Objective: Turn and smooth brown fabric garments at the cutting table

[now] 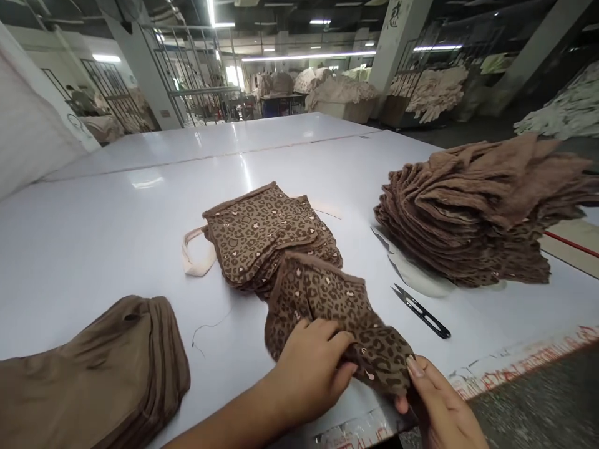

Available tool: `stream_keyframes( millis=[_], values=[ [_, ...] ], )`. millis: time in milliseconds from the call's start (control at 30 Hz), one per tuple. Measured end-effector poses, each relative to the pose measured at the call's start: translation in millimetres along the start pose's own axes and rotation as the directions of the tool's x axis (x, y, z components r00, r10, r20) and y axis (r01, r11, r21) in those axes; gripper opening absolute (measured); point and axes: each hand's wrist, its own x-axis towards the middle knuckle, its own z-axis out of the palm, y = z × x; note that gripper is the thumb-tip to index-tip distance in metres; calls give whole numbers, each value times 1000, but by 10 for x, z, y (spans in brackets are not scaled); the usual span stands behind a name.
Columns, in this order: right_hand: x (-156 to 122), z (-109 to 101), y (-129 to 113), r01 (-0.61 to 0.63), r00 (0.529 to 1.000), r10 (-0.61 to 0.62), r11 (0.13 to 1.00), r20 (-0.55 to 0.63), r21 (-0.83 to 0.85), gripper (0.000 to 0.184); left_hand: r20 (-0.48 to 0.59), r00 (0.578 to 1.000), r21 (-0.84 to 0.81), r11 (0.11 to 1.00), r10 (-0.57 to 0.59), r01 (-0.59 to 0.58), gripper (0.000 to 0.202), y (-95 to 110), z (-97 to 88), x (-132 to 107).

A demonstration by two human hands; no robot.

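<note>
A brown leopard-print fabric piece point(334, 299) with small pale motifs lies near the table's front edge. Its upper end overlaps a stack of matching leopard-print pieces point(262, 231). My left hand point(313, 368) rests over its lower side with curled fingers gripping the cloth. At the right end, my right hand point(437, 399) pinches the fabric's edge between thumb and fingers. To the right lie black thread snips point(421, 312), apart from both hands. A pale fabric strip point(199, 252) loops out beside the leopard-print stack.
A tall pile of brown fabric pieces point(477, 206) stands at right, over a pale sheet point(416, 268). Folded plain brown cloth point(93, 368) sits front left, near a loose thread point(206, 327). The white table point(154, 237) ends along a worn front edge. Heaped bins point(341, 100) stand behind.
</note>
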Motion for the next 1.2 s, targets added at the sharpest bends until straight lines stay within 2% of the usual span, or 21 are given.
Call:
stream_keyframes(
  millis=[100, 200, 300, 367, 467, 567, 633, 767, 867, 933, 1000, 1100, 1200],
  values=[
    [15, -111, 163, -60, 998, 61, 997, 26, -52, 43, 114, 979, -95, 979, -167, 178, 38, -12, 121, -109],
    [24, -198, 270, -77, 994, 84, 992, 67, -95, 46, 68, 971, -111, 966, -228, 235, 32, 20, 174, -202],
    [15, -253, 307, -84, 993, 97, 984, 72, -158, 47, -59, 979, -37, 980, -196, 194, 29, 55, 173, -216],
    [-10, -278, 311, -92, 992, 108, 974, 68, -207, 47, -87, 984, -31, 988, -157, 154, 23, 80, 182, -182],
    [-69, -315, 313, -101, 989, 125, 958, 75, -267, 45, -16, 987, -47, 987, -157, 156, 14, 135, 256, -96],
    [-116, -360, 307, -77, 984, 130, 926, 119, -371, 42, 83, 972, 75, 974, -219, 213, 16, 186, 392, -14],
    [-125, -376, 283, -32, 985, 111, 868, 132, -496, 42, 119, 968, 156, 967, -223, 203, 13, 194, 480, 13],
    [-106, -309, 178, 34, 998, 4, 769, 57, -639, 47, 83, 984, 140, 980, -156, 143, 10, 141, 572, -8],
    [-88, -217, 129, 72, 996, -17, 726, 87, -684, 45, -8, 996, 69, 993, -93, 93, 12, 90, 573, -44],
    [-85, -184, 140, 106, 992, -28, 742, 127, -662, 43, -71, 996, 46, 997, -56, 60, 15, 71, 563, -60],
    [-89, -179, 175, 116, 986, -26, 818, 165, -564, 39, -126, 992, 79, 997, -10, 21, 18, 67, 559, -69],
    [-95, -190, 225, 40, 974, 48, 926, 221, -376, 30, -198, 976, 201, 978, 95, -55, 20, 75, 573, -76],
    [-86, -173, 224, -8, 968, 79, 959, 239, -285, 26, -274, 945, 281, 954, 181, -102, 20, 91, 592, -76]
  ],
)
